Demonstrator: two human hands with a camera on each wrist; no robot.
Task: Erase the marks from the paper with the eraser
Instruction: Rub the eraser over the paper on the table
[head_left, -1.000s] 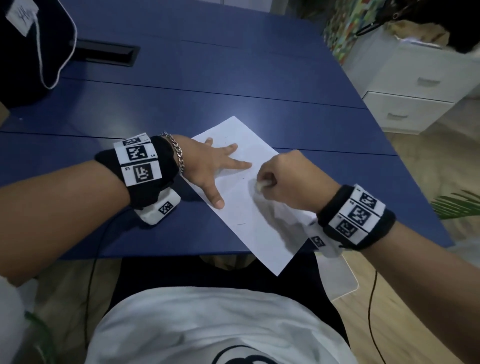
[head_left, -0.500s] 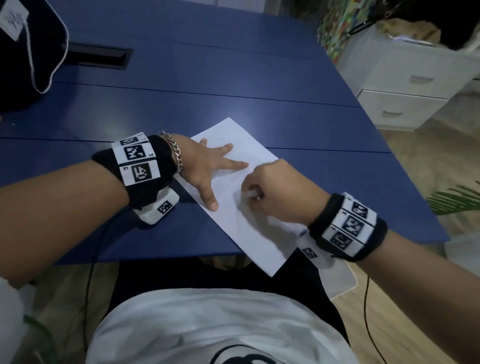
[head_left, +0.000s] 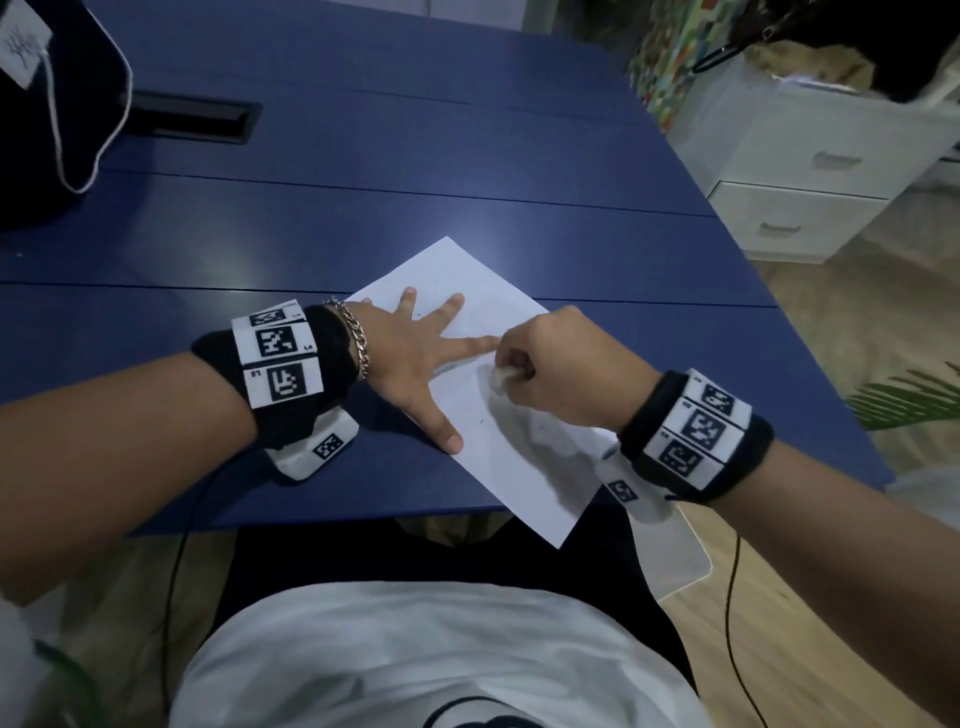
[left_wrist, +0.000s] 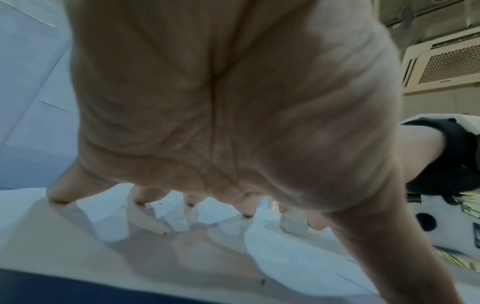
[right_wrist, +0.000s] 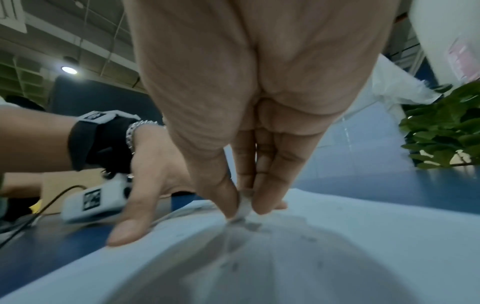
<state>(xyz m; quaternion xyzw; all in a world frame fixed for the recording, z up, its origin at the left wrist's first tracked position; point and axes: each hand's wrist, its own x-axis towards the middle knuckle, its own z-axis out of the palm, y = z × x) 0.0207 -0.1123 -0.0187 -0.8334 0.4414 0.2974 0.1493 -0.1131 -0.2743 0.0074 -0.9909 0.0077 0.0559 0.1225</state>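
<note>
While a small, worn white eraser (head_left: 500, 375) is being pinched between the thumb and curled fingertips of the right hand (head_left: 563, 364), it is being pressed onto a thin white sheet of paper (head_left: 519, 447) lying askew at the near edge of a smooth blue table (head_left: 415, 182). The sheet is being pinned by the left hand (head_left: 415, 358), fingers straight and splayed. Rubbing seems to be under way; faint specks nearby are likely being left for firm, short strokes next.
</note>
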